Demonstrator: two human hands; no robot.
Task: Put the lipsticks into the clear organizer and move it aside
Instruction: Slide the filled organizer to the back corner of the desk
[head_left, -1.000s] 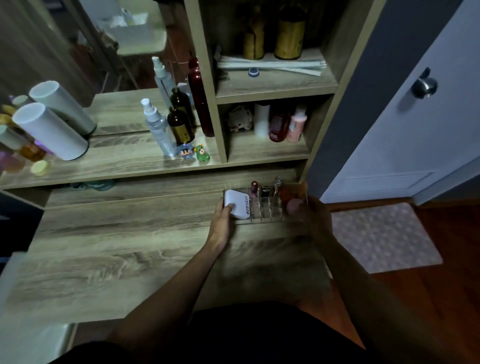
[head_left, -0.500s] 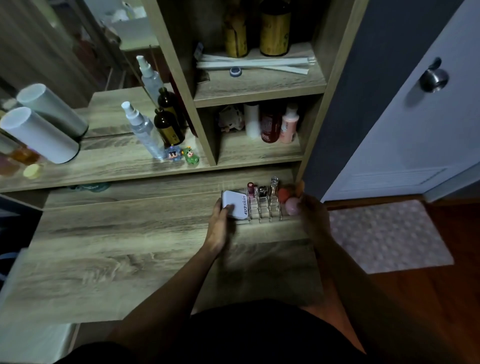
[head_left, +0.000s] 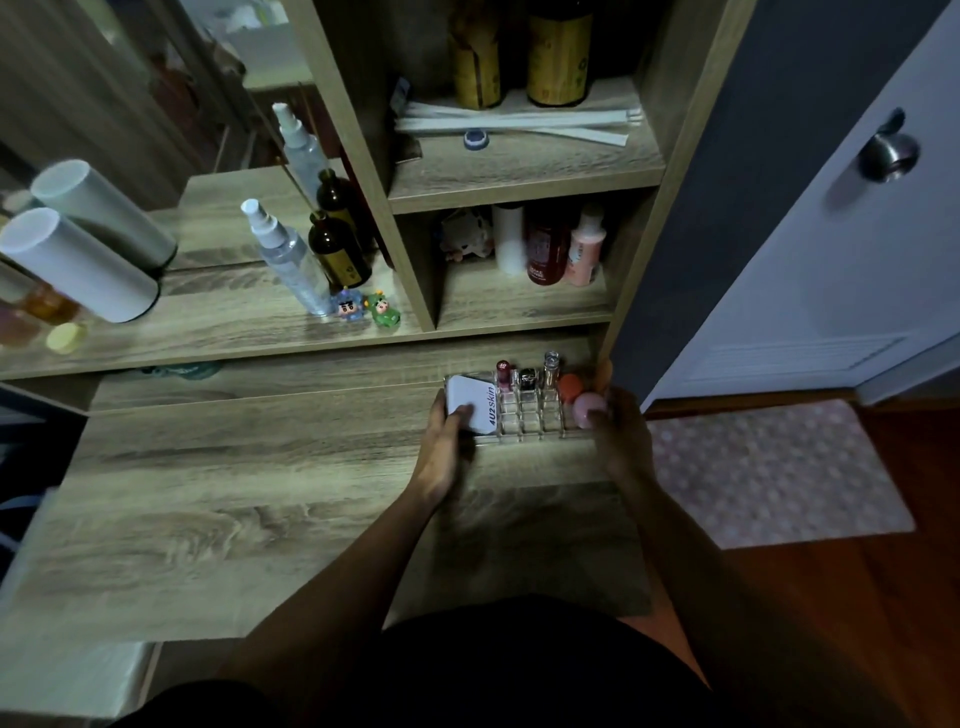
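My left hand (head_left: 449, 441) grips the left end of the organizer (head_left: 530, 415), thumb on a white box (head_left: 470, 402) that sits in it. My right hand (head_left: 618, 434) grips the right end, fingers curled round the side. The organizer sits at the back right of the desk (head_left: 234, 493). Three lipsticks (head_left: 527, 378) stand up in its back row. An orange ball (head_left: 570, 387) and a pink ball (head_left: 588, 408) are at its right end, by my right hand. The shelf (head_left: 519, 312) is just behind it. The desk edge is close on the right. The left of the desk is bare wood.
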